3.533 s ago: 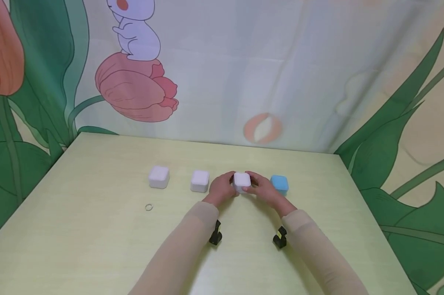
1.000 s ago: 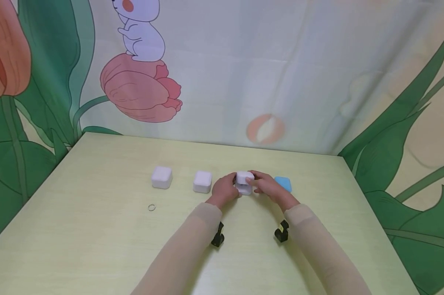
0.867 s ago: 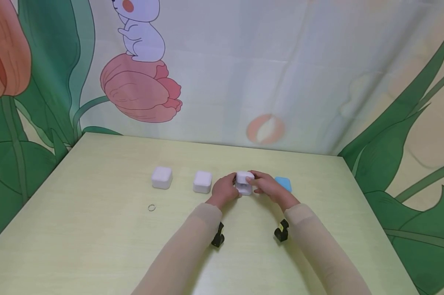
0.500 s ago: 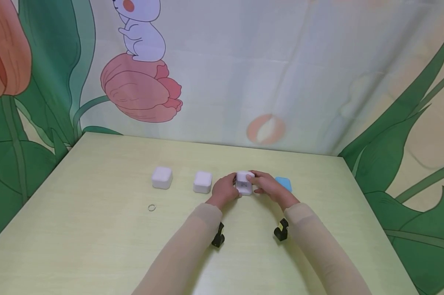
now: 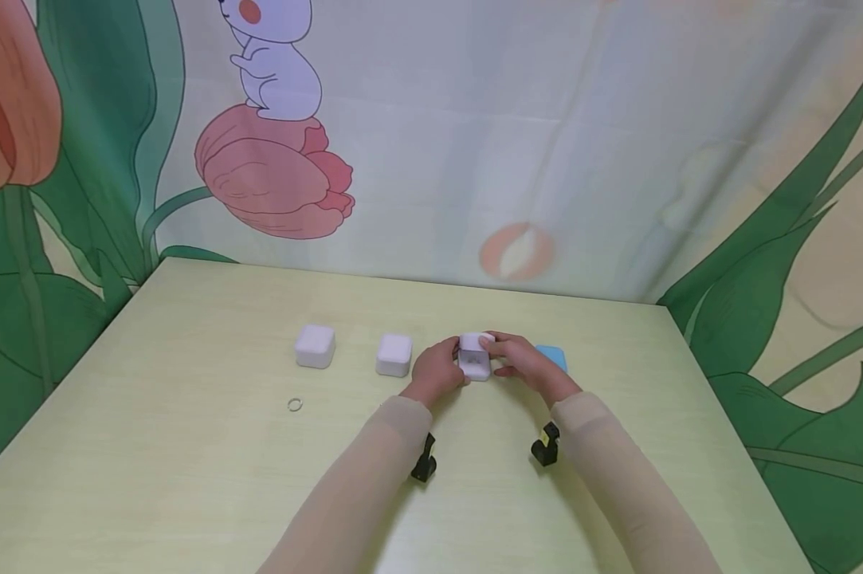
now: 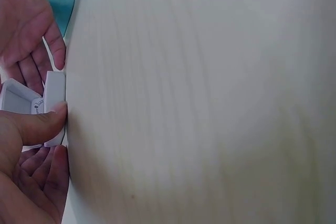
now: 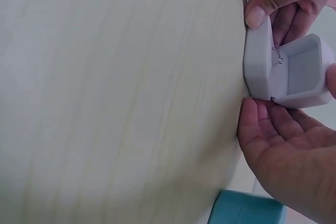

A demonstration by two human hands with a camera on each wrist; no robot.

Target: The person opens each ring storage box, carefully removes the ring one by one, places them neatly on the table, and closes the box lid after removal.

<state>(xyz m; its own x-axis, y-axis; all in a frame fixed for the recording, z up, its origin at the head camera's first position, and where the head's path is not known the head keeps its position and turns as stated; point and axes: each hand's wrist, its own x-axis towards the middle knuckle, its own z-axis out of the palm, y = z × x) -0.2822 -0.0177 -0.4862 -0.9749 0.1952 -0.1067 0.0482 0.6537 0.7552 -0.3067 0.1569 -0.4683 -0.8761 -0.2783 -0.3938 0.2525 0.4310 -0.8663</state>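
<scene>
Resting gripped between curled left fingers [image 6: 59,171] and right fingers [image 7: 250,117]: white box [image 7: 257,65], lid [image 7: 304,72] raised

Floral backdrop [image 5: 438,175], printed rabbit [image 5: 280,84], pink flower [image 5: 259,179], pale table [image 5: 173,470]

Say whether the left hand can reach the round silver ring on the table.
Probably yes: the pale wood-grain tabletop between the left hand and the ring looks free, though that hand holds the open white square box.
</scene>
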